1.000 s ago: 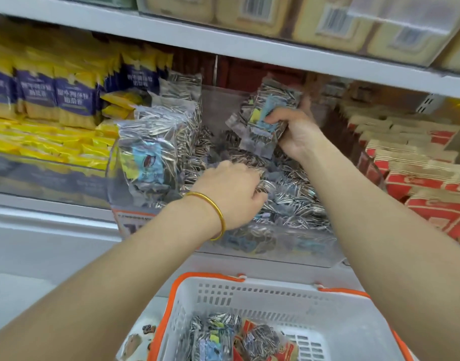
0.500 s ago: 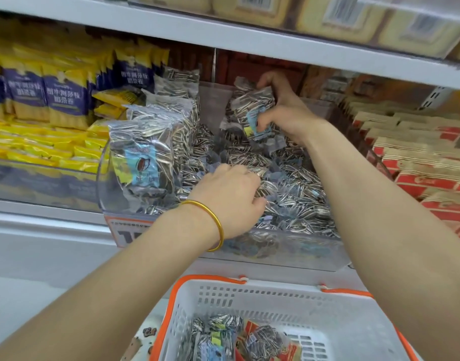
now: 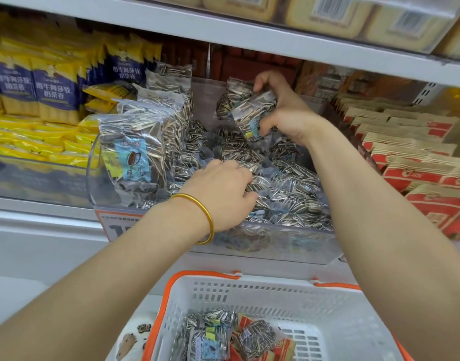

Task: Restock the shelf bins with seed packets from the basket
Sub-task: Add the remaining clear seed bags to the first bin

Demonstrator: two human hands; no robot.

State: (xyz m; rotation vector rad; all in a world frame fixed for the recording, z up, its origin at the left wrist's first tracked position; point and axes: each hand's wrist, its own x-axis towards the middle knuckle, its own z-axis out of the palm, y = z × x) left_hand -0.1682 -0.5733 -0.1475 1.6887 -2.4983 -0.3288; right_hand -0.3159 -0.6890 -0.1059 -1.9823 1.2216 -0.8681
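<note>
the right hand (image 3: 285,114) grips a seed packet (image 3: 251,110), thumb and fingers curled round it, near the back wall of the clear bin (image 3: 288,243). the left hand (image 3: 223,190) lies on the loose packets (image 3: 288,188) by the bin's front edge, fingers bent down; whether they hold one cannot be told. more packets (image 3: 210,332) lie in the basket (image 3: 328,303) below.

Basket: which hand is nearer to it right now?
Left. The left hand rests on the packets at the front of the bin, above the basket; the right hand grips a seed packet higher, at the bin's back.
</note>
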